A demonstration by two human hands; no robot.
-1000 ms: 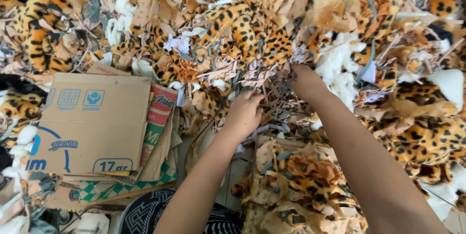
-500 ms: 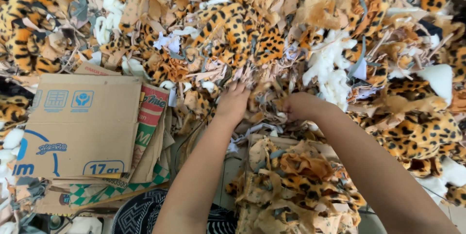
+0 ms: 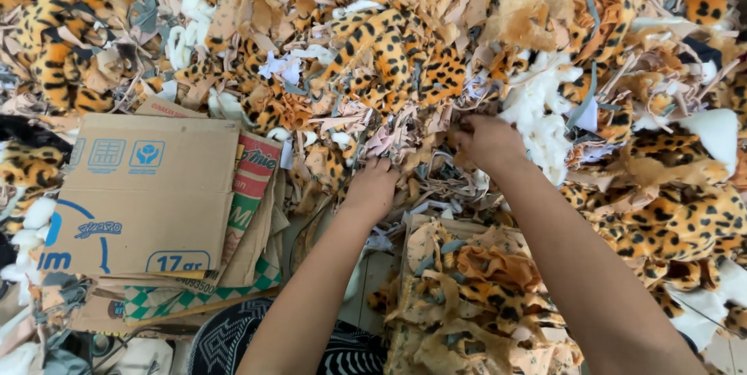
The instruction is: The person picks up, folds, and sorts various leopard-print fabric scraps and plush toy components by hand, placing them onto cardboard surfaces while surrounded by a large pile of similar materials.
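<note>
A big heap of leopard-print plush fabric scraps [image 3: 389,48] mixed with white, beige and grey offcuts fills the upper view. My left hand [image 3: 372,188] presses its fingers into pale pink and grey strips at the heap's near edge. My right hand [image 3: 486,141] is closed on a bunch of scraps a little higher and to the right, beside white fluffy pieces [image 3: 537,110]. Fingertips of both hands are buried in the cloth.
Flattened brown cardboard boxes [image 3: 148,188] lie stacked at the left. A cardboard box [image 3: 475,297] packed with leopard scraps sits below my hands. A black and white patterned cloth [image 3: 226,340] shows at the bottom.
Both hands have shifted among the scraps: the right hand drew back toward me, then went up and right; the left reached up into the heap and came back down a little.
</note>
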